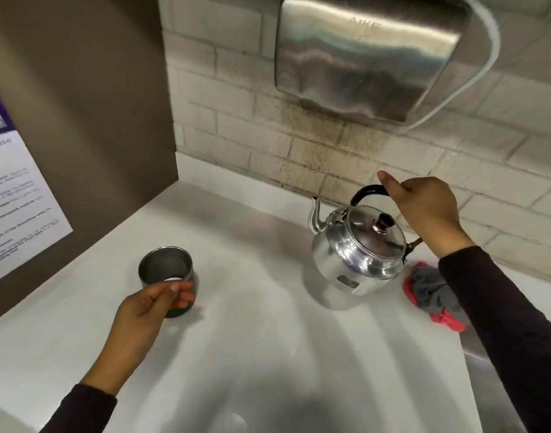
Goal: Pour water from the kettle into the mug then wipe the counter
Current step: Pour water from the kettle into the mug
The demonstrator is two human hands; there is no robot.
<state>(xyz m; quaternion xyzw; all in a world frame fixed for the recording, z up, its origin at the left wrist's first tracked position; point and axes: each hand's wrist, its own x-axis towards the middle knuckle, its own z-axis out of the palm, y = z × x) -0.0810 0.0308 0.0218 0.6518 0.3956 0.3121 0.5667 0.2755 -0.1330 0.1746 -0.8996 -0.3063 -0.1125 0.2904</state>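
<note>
The right hand (pixel 424 210) reaches forward, knuckles up, fingers wrapped over the black handle of the one steel kettle (pixel 357 251), which sits on the white counter (pixel 268 354) with its spout towards the brick wall. The left hand (pixel 149 307) curls its fingers around the near side of the single grey mug (pixel 166 270), upright at counter left. One crumpled red-and-grey cloth (pixel 433 295) lies just right of the kettle

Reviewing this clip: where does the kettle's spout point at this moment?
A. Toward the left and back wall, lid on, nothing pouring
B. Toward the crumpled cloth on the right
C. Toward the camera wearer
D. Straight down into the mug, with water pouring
A: the kettle stays upright with its lid on, its spout aimed left toward the wall, apart from the mug.
</note>
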